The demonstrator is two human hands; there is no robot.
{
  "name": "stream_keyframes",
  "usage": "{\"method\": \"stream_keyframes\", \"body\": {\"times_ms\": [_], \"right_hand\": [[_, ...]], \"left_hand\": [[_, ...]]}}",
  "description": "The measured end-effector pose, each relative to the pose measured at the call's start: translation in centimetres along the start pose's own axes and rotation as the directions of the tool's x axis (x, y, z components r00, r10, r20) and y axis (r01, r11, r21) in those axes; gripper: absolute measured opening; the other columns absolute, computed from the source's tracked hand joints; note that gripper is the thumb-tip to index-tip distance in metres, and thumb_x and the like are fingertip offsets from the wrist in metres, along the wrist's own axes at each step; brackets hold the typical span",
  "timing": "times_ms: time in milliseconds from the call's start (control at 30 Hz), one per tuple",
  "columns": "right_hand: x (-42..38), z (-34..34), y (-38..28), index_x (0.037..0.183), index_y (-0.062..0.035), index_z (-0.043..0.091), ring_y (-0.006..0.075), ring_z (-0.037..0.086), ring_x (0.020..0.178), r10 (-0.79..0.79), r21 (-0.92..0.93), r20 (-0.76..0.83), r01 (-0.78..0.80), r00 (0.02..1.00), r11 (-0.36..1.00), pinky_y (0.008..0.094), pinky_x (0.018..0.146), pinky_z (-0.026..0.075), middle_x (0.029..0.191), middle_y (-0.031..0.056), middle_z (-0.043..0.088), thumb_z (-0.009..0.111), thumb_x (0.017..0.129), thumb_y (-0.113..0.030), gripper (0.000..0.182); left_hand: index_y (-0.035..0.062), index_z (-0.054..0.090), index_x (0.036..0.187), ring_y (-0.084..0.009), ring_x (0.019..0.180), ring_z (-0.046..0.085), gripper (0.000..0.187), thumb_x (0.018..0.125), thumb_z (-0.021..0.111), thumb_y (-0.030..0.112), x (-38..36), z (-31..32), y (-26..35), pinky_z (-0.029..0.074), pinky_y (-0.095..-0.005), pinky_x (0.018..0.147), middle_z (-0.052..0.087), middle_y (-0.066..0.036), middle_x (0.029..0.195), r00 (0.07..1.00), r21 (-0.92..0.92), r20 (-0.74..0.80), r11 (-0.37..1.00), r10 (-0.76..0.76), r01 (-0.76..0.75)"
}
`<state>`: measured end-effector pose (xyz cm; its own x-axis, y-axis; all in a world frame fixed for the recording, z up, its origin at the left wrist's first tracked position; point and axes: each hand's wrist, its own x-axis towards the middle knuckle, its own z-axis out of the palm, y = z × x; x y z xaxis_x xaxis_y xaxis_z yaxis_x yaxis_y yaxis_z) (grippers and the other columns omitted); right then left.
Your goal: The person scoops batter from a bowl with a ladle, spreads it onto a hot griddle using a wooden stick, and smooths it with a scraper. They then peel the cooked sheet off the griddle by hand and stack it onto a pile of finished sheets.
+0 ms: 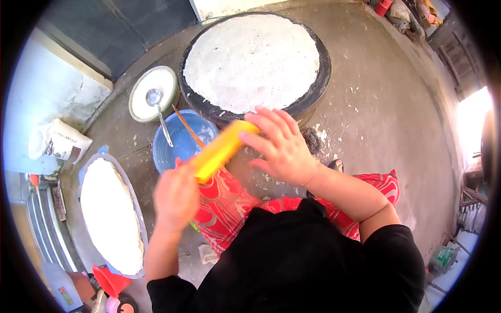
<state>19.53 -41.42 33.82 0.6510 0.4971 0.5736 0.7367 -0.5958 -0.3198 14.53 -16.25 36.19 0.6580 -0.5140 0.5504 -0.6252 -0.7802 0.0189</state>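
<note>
A yellow block-like object (222, 150) is held slanted above my lap, slightly blurred. My left hand (177, 195) is closed around its lower left end. My right hand (284, 147) is at its upper right end, fingers spread, with the fingertips at or just over it; firm contact cannot be made out. Ahead lies a large round black griddle (324, 68) covered by a white sheet or layer (253, 60). A blue basin (169, 148) with a wooden stick (187, 125) stands behind the yellow object. Beside it, a bowl of white liquid (143, 94) has a metal ladle (153, 97) across it.
At the left, a long oval tray (139, 214) holds a stack of white sheets (109, 216). A white bucket (65, 141) lies near the wall. A red funnel-like item (112, 280) is at the lower left. White scraps dot the floor (376, 125); clutter lines the right edge.
</note>
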Motion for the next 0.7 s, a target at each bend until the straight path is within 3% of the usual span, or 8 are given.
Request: {"method": "stream_keyframes", "body": {"times_ms": [100, 167, 200, 233, 333, 500, 633, 700], "right_hand": [[-0.2, 0.2, 2.3, 0.109, -0.0143, 0.05, 0.0269, 0.052, 0.104, -0.133, -0.185, 0.073, 0.145, 0.988, 0.972, 0.0419, 0.088, 0.04, 0.108, 0.0094, 0.055, 0.069, 0.062, -0.016, 0.051], [-1.7, -0.2, 5.0, 0.105, -0.0108, 0.051, 0.0266, 0.06, 0.088, 0.15, 0.012, 0.527, -0.183, 0.837, 0.983, 0.0384, 0.076, 0.047, 0.091, 0.0108, 0.061, 0.066, 0.068, -0.018, 0.041], [-2.3, -0.5, 6.7, 0.104, -0.0084, 0.052, 0.0277, 0.061, 0.083, 0.348, -0.033, 0.425, -0.369, 0.836, 0.929, 0.0377, 0.071, 0.049, 0.087, 0.0125, 0.062, 0.066, 0.069, -0.02, 0.04], [-3.0, -0.9, 8.8, 0.104, -0.006, 0.052, 0.0288, 0.063, 0.077, 0.533, -0.054, 0.309, -0.544, 0.788, 0.837, 0.037, 0.066, 0.05, 0.083, 0.0142, 0.062, 0.067, 0.07, -0.021, 0.04], [-5.6, -2.6, 19.2, 0.114, -0.0068, 0.049, 0.0313, 0.062, 0.086, 0.889, 0.076, -0.051, -0.886, 0.455, 0.457, 0.0395, 0.072, 0.05, 0.092, 0.0163, 0.063, 0.066, 0.067, -0.025, 0.053], [-6.9, -4.3, 31.0, 0.114, -0.0047, 0.047, 0.03, 0.059, 0.096, 0.958, -0.063, -0.254, -0.99, 0.135, 0.123, 0.0381, 0.079, 0.048, 0.101, 0.0164, 0.061, 0.067, 0.066, -0.029, 0.058], [-2.6, -2.9, 36.2, 0.113, -0.0049, 0.047, 0.0302, 0.058, 0.098, 0.931, -0.208, -0.294, -0.965, 0.218, 0.16, 0.0387, 0.082, 0.047, 0.102, 0.0159, 0.061, 0.065, 0.068, -0.034, 0.057], [0.7, -3.8, 38.0, 0.115, -0.0065, 0.047, 0.03, 0.058, 0.098, 0.94, -0.195, -0.306, -0.977, 0.149, 0.092, 0.0389, 0.082, 0.046, 0.103, 0.0148, 0.061, 0.065, 0.068, -0.034, 0.057]], "left_hand": [[-0.0016, 0.058, 0.101, -0.0272, 0.08, 0.057, 0.033, 0.068, 0.06, -0.002, 2.4, 2.1, 2.0, 0.049, -0.0327, 0.069, 0.058, -0.012, 0.097, 0.995, -0.134, 0.091, 0.99, 0.046, -0.033], [-0.0007, 0.055, 0.109, -0.0301, 0.091, 0.056, 0.038, 0.071, 0.059, 0.001, 3.3, 3.4, 1.8, 0.046, -0.0348, 0.077, 0.056, -0.014, 0.106, 0.992, -0.266, 0.115, 0.96, -0.057, 0.086], [-0.0002, 0.047, 0.119, -0.0348, 0.105, 0.05, 0.046, 0.075, 0.058, 0.006, 3.0, 3.3, 1.7, 0.042, -0.0382, 0.087, 0.048, -0.019, 0.12, 0.962, -0.189, 0.18, 0.953, -0.203, 0.237], [-0.0002, 0.047, 0.119, -0.0348, 0.105, 0.05, 0.046, 0.075, 0.058, 0.006, 2.3, 3.4, 1.2, 0.042, -0.0382, 0.087, 0.048, -0.019, 0.12, 0.965, -0.196, 0.175, 0.954, -0.194, 0.228], [-0.0015, 0.036, 0.127, -0.0383, 0.118, 0.038, 0.052, 0.081, 0.055, 0.012, -0.7, 3.5, -0.7, 0.033, -0.041, 0.096, 0.034, -0.022, 0.131, 0.835, -0.153, 0.12, 0.821, -0.537, 0.55], [-0.0049, 0.033, 0.128, -0.0387, 0.122, 0.032, 0.047, 0.086, 0.044, 0.015, -4.7, 4.4, -0.6, 0.027, -0.0433, 0.1, 0.029, -0.024, 0.134, 0.724, -0.152, 0.11, 0.708, -0.681, 0.69], [-0.0071, 0.032, 0.127, -0.04, 0.123, 0.03, 0.047, 0.09, 0.034, 0.021, -3.6, 5.9, 0.9, 0.022, -0.0465, 0.101, 0.027, -0.026, 0.134, 0.654, -0.195, 0.099, 0.63, -0.75, 0.752], [-0.007, 0.031, 0.128, -0.0407, 0.122, 0.03, 0.05, 0.09, 0.034, 0.025, -3.2, 6.5, 1.0, 0.023, -0.0469, 0.1, 0.027, -0.027, 0.133, 0.657, -0.136, 0.088, 0.645, -0.748, 0.752]]}}
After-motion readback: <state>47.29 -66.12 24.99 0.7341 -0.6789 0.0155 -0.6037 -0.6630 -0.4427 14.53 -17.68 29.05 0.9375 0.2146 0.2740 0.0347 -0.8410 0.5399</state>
